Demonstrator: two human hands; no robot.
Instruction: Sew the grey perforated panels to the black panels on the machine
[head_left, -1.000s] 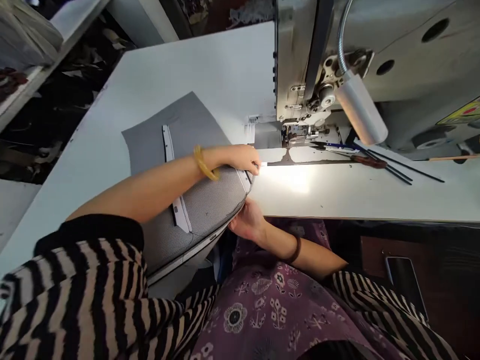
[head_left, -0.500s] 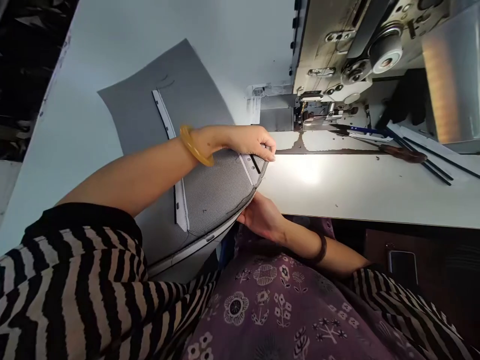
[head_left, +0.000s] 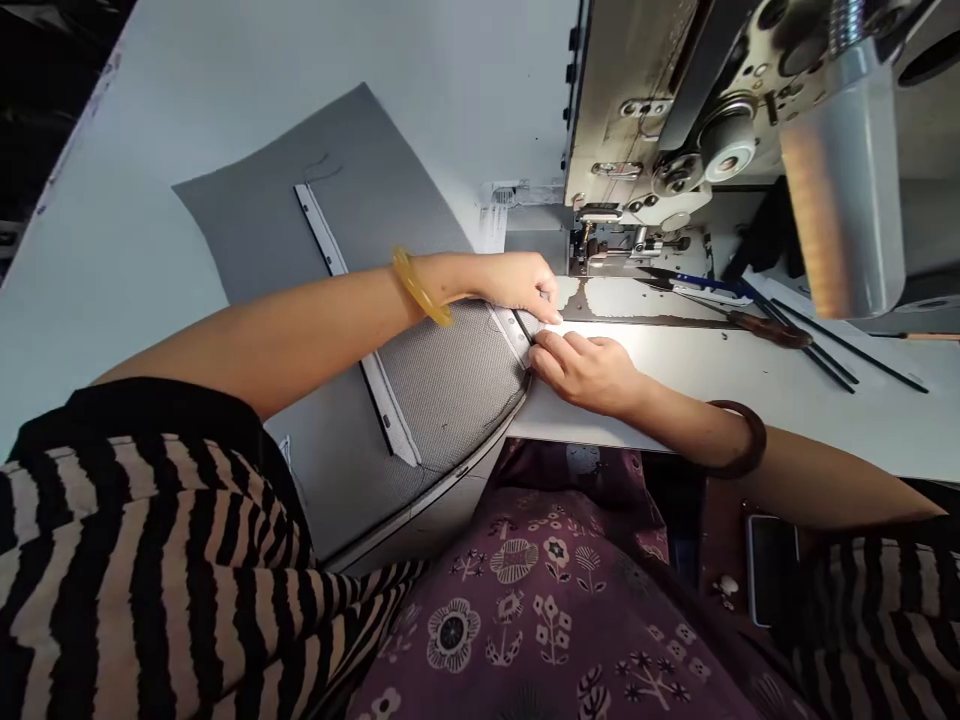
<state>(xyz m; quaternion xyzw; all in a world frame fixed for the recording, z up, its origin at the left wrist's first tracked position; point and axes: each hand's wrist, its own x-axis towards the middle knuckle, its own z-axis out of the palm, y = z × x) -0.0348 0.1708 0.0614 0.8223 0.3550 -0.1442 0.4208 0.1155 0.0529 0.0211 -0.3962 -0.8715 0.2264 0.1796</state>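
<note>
A large grey mesh fabric panel (head_left: 450, 390) lies on the white table under my left arm, its front edge hanging toward my lap. White strips with dark slots, one a long strip (head_left: 390, 410), run across it. My left hand (head_left: 521, 285) grips the panel's right end from above, fingers curled over the edge. Close by, my right hand (head_left: 585, 370) pinches the same end at a short white strip (head_left: 514, 335) with small holes. The fingertips of both hands nearly meet there. Their undersides are hidden.
An industrial sewing machine (head_left: 637, 120) stands behind my hands, its needle area just beyond them. Blue-handled snips (head_left: 697, 283), a brown-handled tool (head_left: 772, 328) and thin black strips (head_left: 847, 345) lie to the right. A lamp (head_left: 847, 190) hangs at upper right; a phone (head_left: 772, 570) lies lower right.
My right hand has come up from beneath the panel's front edge to its right end, beside my left hand. The left hand keeps its grip. The view has shifted slightly.
</note>
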